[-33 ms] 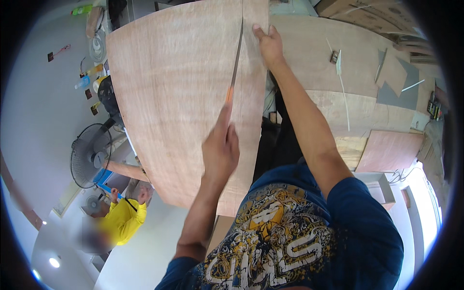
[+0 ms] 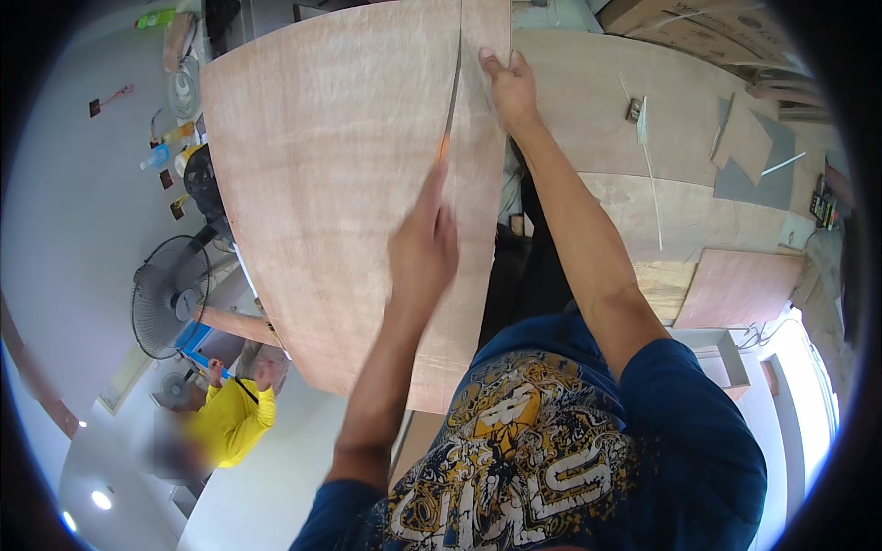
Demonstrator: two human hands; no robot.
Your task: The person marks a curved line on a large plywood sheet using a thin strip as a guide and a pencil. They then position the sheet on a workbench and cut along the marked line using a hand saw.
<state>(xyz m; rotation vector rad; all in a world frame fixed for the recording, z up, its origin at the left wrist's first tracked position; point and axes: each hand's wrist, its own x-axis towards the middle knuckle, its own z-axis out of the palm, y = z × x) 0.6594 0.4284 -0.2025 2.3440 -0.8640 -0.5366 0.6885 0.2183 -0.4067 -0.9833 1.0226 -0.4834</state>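
Observation:
My left hand [image 2: 423, 243] is closed around the handle of a handsaw [image 2: 452, 106], whose orange part shows just beyond my fingers. Its narrow blade points away from me and meets a large plywood sheet [image 2: 340, 184]. From the blade's far end, a thin dark line continues to the sheet's far edge. My right hand [image 2: 513, 92] grips the sheet's right edge near the far end, with thumb and a finger on top and the other fingers hidden. How deep the blade sits in the wood cannot be seen.
More plywood [image 2: 606, 101] lies to the right, bearing offcuts [image 2: 742, 142] and a white strip. A cardboard box [image 2: 707, 32] stands at the far right. On the left are a black fan [image 2: 172, 296] and a person in a yellow top [image 2: 237, 418].
My left hand and the saw handle have slid slightly away from me along the line. My right hand keeps its place on the sheet's edge.

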